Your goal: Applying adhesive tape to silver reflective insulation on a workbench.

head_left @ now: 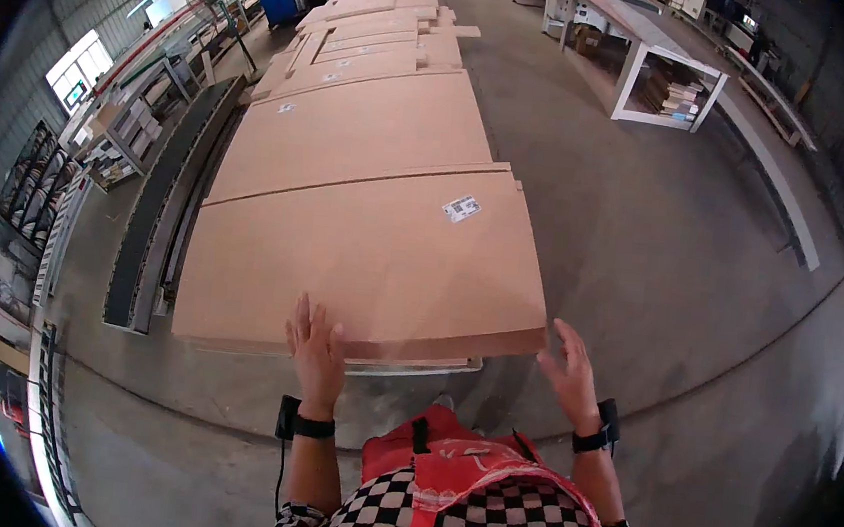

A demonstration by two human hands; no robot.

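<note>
A large flat brown cardboard box (362,258) lies in front of me with a white label (462,208) near its far right corner. My left hand (316,350) is at the box's near edge, fingers spread and reaching over its top; whether it touches I cannot tell. Just beside the near right corner is my right hand (571,367), its fingers apart and nothing in it. A pale board or pallet edge (413,368) shows beneath the box. Behind it lies another flat box (353,137), also with a label.
Further flat cartons (377,34) stretch away in a row. Along their left side runs a dark conveyor belt (161,201). A white-framed table (661,59) holding stacked pieces stands at the far right, with a long low rail (775,184) beside it. Grey concrete floor (663,265) lies to my right.
</note>
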